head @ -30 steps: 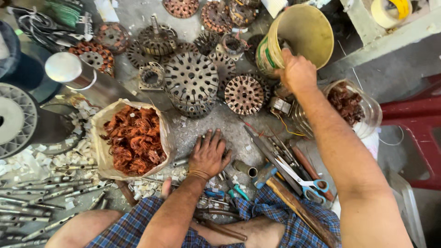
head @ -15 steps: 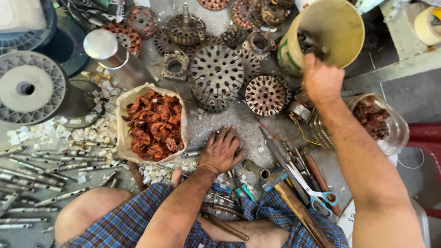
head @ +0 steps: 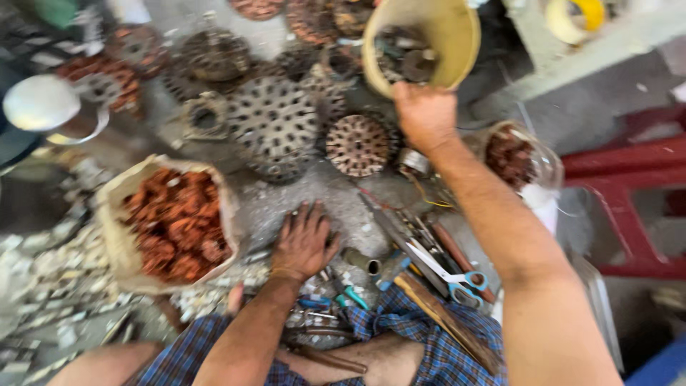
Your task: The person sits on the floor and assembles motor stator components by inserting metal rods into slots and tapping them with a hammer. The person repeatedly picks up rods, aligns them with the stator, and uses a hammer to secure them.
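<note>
Up at the top, the right hand (head: 425,114) grips the rim of a tilted yellow bucket (head: 457,36) with closed fingers; dark metal parts still sit inside. Meanwhile the left hand (head: 304,239) lies flat on the floor (head: 321,189), fingers spread, holding nothing. An open sack (head: 118,246) beside it is full of reddish copper scrap (head: 175,221), and a clear jar (head: 547,164) holds more.

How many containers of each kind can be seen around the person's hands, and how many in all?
Yellow bucket, tilted, gripped at the rim by the right hand: 1
Open sack of copper scrap, beside the left hand that lies flat on the floor: 1
Clear bag of copper scrap: 1
Total: 3
</note>
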